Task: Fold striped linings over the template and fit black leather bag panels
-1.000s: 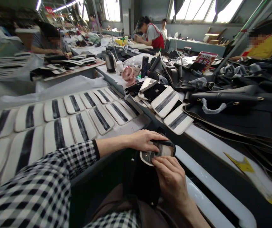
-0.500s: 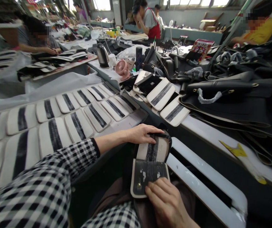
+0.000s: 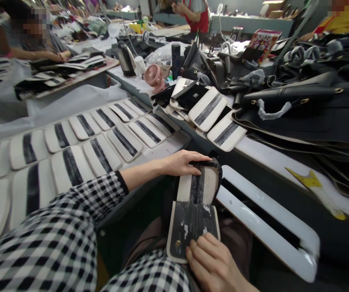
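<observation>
Over my lap lies a leather bag piece, its cream upper part crossed by a black stripe and edged by a dark rim. Its lower flap is black with a pale border, light worn patches and a small brass-coloured stud. My left hand grips the upper edge, thumb inside against the cream face and fingers over the dark rim. Down at the flap's lower right corner, my right hand has its fingers curled onto the edge; its thumb is hidden.
Rows of cream panels with black stripes cover the left table. Beside my lap juts a pale slotted board. Black bags are piled at right, near a yellow-and-white scraper-like tool. A pink fan and kettle stand farther back. Co-workers sit beyond.
My view has tipped slightly downward, so the background sits higher. The flap's lower edge and my right hand are a little lower in view, and more of the cream part shows.
</observation>
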